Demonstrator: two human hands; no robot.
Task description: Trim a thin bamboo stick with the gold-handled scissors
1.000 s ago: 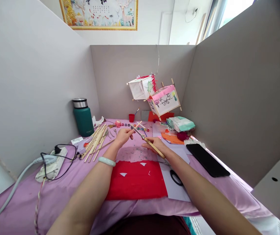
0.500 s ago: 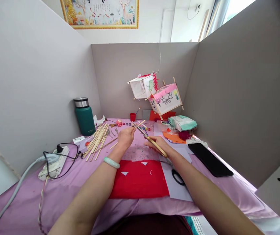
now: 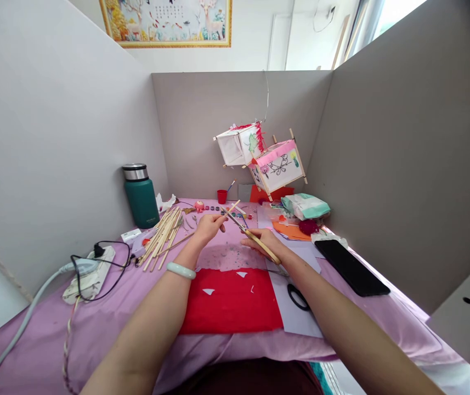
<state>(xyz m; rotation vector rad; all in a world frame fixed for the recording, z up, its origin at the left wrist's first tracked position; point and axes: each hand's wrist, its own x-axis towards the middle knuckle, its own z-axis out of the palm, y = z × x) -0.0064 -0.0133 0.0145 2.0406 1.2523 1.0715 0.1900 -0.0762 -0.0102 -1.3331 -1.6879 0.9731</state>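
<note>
Between the two hands a thin wooden stick [image 3: 232, 208] crosses the slim metal blades of yellow-handled scissors [image 3: 255, 240]. Left hand [image 3: 208, 226] pinches the stick's near end; right hand [image 3: 266, 243] is curled around the scissor handles. Below both lies flat red felt [image 3: 230, 302] on the lilac-clothed counter [image 3: 107, 318], with a loose bundle of sticks [image 3: 163, 236] left of the left hand.

Two hands are seen, the left hand [image 3: 207, 228] and the right hand [image 3: 264, 242], and one stick is held in each: a short stick [image 3: 230, 209] and a long stick [image 3: 262, 248]. Two lanterns [image 3: 259, 156] are counted, one flask [image 3: 141, 196], one red cup [image 3: 222, 196], one phone [image 3: 349, 267], one power strip [image 3: 89, 274], one red sheet [image 3: 230, 302], one pair of scissors [image 3: 298, 297] and one bracelet [image 3: 181, 270]. The sticks in the pile [image 3: 163, 236] cannot be counted exactly
</note>
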